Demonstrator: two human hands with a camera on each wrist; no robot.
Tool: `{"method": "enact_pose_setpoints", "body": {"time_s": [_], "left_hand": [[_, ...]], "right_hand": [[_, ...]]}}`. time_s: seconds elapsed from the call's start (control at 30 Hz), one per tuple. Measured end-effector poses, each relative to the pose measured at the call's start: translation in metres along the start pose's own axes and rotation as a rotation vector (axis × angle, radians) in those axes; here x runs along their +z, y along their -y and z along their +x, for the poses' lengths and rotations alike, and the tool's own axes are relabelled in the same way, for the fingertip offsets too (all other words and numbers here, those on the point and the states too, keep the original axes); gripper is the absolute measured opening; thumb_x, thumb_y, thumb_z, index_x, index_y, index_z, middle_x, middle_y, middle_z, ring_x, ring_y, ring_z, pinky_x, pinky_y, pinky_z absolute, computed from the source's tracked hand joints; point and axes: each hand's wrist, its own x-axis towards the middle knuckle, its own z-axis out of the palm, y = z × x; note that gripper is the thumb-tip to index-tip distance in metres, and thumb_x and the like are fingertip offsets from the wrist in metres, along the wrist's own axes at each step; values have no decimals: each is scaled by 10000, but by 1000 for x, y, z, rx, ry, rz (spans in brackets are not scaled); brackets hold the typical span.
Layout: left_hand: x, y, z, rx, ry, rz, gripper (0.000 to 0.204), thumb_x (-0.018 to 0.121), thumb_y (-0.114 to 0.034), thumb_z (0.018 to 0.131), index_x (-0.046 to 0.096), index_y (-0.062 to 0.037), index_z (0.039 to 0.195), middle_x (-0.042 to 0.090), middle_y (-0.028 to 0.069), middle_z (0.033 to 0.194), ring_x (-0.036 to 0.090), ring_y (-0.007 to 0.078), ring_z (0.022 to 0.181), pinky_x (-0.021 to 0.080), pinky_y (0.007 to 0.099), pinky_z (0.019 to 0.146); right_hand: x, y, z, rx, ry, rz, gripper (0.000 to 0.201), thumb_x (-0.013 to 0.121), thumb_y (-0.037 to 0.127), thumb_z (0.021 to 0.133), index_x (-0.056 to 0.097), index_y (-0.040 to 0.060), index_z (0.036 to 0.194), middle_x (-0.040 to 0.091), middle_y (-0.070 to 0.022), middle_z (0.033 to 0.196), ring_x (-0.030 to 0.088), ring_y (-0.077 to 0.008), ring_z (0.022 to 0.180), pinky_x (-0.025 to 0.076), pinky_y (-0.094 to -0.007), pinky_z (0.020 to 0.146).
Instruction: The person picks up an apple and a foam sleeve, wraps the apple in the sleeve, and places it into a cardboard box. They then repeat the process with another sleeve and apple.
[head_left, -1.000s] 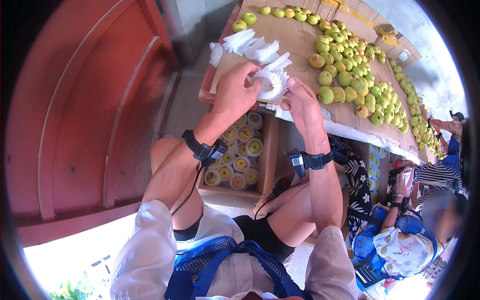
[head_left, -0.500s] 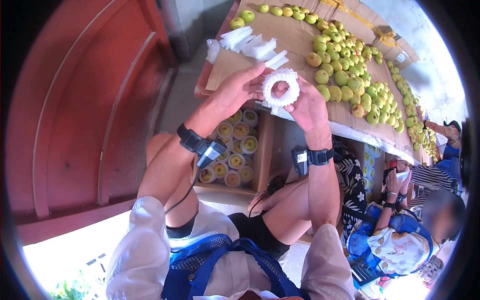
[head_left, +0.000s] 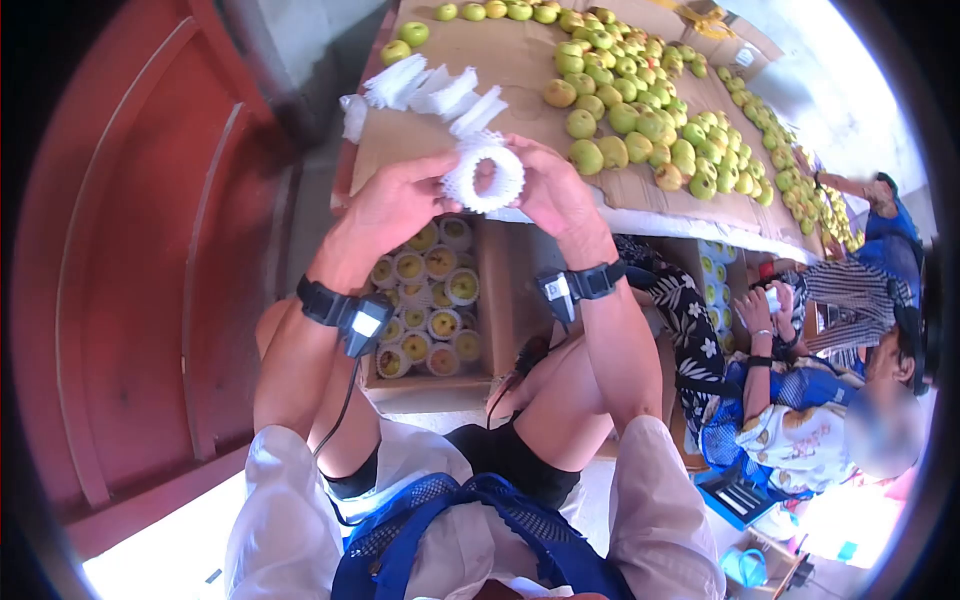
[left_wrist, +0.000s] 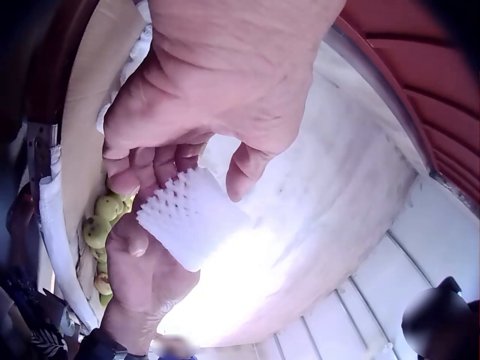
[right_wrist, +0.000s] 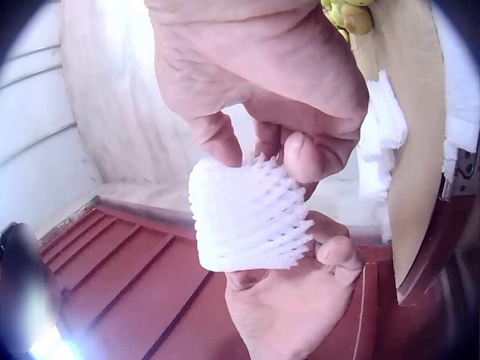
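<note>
Left hand (head_left: 405,195) and right hand (head_left: 550,188) are pinching opposite sides of the foam sleeve (right_wrist: 244,217). Light, even pressure (likely squashy) should be holding it round.

The head view looks down across the worktop (head_left: 490,65); both wrist views (far closer) face the same white foam sleeve (right_wrist: 244,214) from opposite sides.

Strong daylight burned out the ground (head_left: 160,535) below the left grip (head_left: 400,195); the door (head_left: 140,260) left of it sat in dimmer shade. In the left wrist view, glare beneath that grip bleached part of the net (left_wrist: 184,214). Fisheye distortion curved edges toward black corners; blur masked a head (head_left: 884,432).
</note>
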Motion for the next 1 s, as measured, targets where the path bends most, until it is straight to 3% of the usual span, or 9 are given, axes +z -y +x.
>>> {"method": "enact_pose_setpoints", "body": {"time_s": [0.13, 0.23, 0.37, 0.43, 0.53, 0.63, 0.73, 0.83, 1.0], "left_hand": [[1, -2, 1, 65, 54, 48, 245, 621, -179, 988, 618, -58, 1201, 639, 19, 1080, 546, 121, 905, 402, 294, 689], [-4, -4, -1, 147, 29, 17, 355, 656, -150, 956, 574, -87, 1295, 633, 39, 1176, 568, 146, 1036, 420, 326, 740], [-6, -13, -3, 233, -34, -66, 393, 644, -107, 956, 550, -139, 1337, 631, 8, 1219, 574, 146, 1049, 431, 326, 728], [-8, -15, -3, 271, -59, -53, 379, 647, -143, 959, 561, -109, 1326, 624, -2, 1240, 565, 137, 1071, 428, 323, 755], [-9, -17, -3, 310, -99, -22, 376, 649, -181, 960, 574, -65, 1309, 619, -1, 1255, 552, 130, 1088, 419, 321, 810], [-9, -18, -3, 291, -80, -44, 382, 651, -178, 957, 571, -64, 1312, 618, 8, 1256, 551, 134, 1076, 415, 323, 803], [-2, -18, -4, 293, -140, -42, 381, 648, -180, 958, 570, -59, 1311, 618, 14, 1248, 548, 132, 1064, 407, 315, 775], [-9, -18, -3, 304, -107, -31, 380, 643, -179, 960, 569, -53, 1310, 618, 17, 1235, 544, 132, 1060, 404, 315, 767], [-11, -23, -6, 321, -117, -28, 377, 643, -177, 958, 570, -55, 1308, 617, 13, 1227, 539, 133, 1061, 409, 322, 776]], "right_hand": [[-1, -5, 3, -1, 12, -130, 290, 569, 214, 987, 642, 32, 1200, 673, -28, 1077, 613, -112, 916, 448, -242, 677], [-4, 15, -2, -74, -147, -668, 321, 605, 316, 972, 697, 44, 1117, 701, -8, 1032, 629, -109, 929, 446, -234, 707], [-35, 54, -9, -213, -547, -903, 358, 615, 342, 943, 725, 41, 1103, 739, -18, 914, 662, -112, 897, 479, -268, 714], [-101, 57, -3, -411, -671, -974, 387, 604, 344, 942, 718, 29, 1136, 749, -74, 936, 681, -145, 875, 511, -313, 742], [-137, 66, -13, -231, -900, -1296, 426, 590, 355, 946, 691, 31, 1204, 737, -150, 951, 692, -197, 835, 528, -350, 788], [-158, 58, -19, -130, -846, -1497, 482, 585, 372, 945, 636, 64, 1312, 720, -194, 949, 700, -259, 823, 533, -375, 812], [-114, 53, -17, 91, -800, -1328, 550, 584, 390, 945, 563, 91, 1407, 727, -218, 993, 706, -325, 905, 528, -411, 859], [-109, 42, -10, 95, -777, -1363, 589, 589, 412, 946, 530, 87, 1434, 718, -231, 1059, 686, -379, 997, 515, -443, 883], [-125, 30, -9, -114, -718, -1571, 609, 716, 313, 868, 544, 57, 1392, 695, -240, 1115, 661, -395, 1050, 502, -454, 914]]}}
